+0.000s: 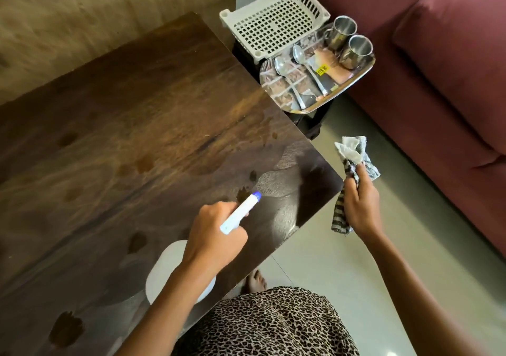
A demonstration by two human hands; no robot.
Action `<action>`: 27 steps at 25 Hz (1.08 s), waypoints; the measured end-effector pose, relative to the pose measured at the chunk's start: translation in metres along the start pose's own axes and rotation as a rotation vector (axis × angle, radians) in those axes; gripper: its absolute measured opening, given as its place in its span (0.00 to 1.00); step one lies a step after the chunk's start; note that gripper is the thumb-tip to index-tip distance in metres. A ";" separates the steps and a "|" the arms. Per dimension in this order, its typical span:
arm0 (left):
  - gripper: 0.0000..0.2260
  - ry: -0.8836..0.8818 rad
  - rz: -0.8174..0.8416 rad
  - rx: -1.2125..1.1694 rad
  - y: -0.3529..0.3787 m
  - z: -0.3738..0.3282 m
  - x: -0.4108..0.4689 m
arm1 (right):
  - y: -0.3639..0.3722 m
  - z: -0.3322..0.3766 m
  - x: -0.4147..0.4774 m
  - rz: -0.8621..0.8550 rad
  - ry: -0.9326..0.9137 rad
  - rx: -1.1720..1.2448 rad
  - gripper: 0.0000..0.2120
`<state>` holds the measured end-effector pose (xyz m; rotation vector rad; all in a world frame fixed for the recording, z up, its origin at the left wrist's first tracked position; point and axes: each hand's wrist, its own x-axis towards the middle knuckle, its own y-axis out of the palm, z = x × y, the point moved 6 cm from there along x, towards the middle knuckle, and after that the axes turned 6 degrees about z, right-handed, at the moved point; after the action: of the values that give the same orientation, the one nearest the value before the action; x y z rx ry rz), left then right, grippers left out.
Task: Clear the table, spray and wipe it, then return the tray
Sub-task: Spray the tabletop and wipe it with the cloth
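My left hand (216, 235) grips a white spray bottle (241, 213) with a blue nozzle, held low over the near right part of the dark wooden table (123, 136). Wet patches and droplets dot the tabletop. Beyond the table's right edge, my right hand (361, 205) holds a bunched black-and-white striped cloth (353, 161) in the air. A shiny steel tray (356, 78) rests off the table on a black stand at the far right, carrying two steel cups (351, 42) and two spoons (301, 76).
A white perforated plastic basket (273, 19) stands behind the tray. A maroon sofa (443, 68) runs along the right side. Pale tiled floor (342, 260) lies between table and sofa. My bare foot (256, 280) and leopard-print garment are at the bottom.
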<state>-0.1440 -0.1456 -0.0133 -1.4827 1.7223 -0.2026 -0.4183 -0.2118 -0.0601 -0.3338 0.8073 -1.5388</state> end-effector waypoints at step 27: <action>0.13 -0.215 -0.227 -0.073 -0.011 0.045 -0.050 | 0.017 -0.003 -0.026 0.085 -0.035 0.004 0.33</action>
<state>-0.1080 -0.0870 -0.0118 -1.6892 1.4043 -0.0954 -0.4036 -0.1849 -0.0670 -0.3189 0.7817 -1.4511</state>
